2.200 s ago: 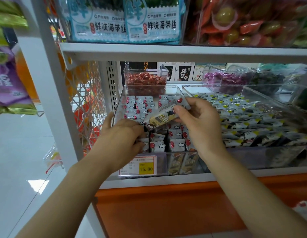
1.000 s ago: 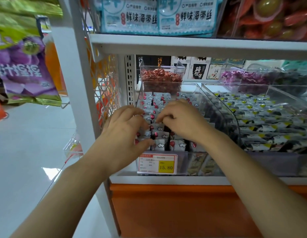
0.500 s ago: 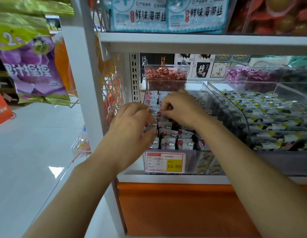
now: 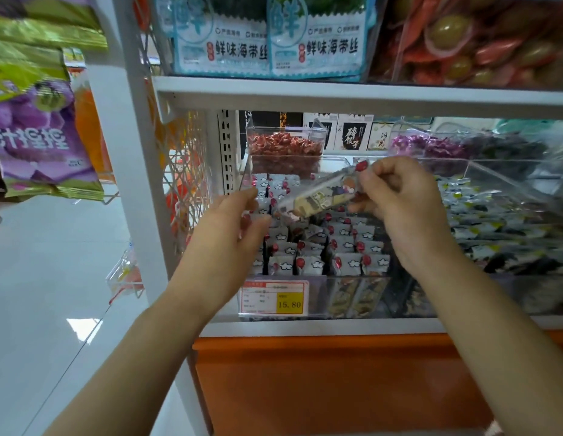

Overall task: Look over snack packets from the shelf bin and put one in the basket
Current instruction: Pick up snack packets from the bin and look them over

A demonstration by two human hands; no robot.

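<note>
A clear shelf bin holds rows of grey snack packets printed with red dots and white clouds. My right hand pinches one long snack packet by its right end and holds it slanted above the bin. The packet shows a yellow and brown filling through its wrapper. My left hand hovers at the bin's left wall with relaxed fingers, right next to the packet's lower left end. I cannot tell whether it touches the packet. No basket is in view.
A price tag reading 15.80 sits on the bin front. A second bin of dark packets stands to the right, a red candy bin behind. The upper shelf overhangs; a white post and hanging purple bags are left.
Both hands were down among the packets in the bin. My right hand has since lifted one long packet out, and my left hand has risen to its left end.
</note>
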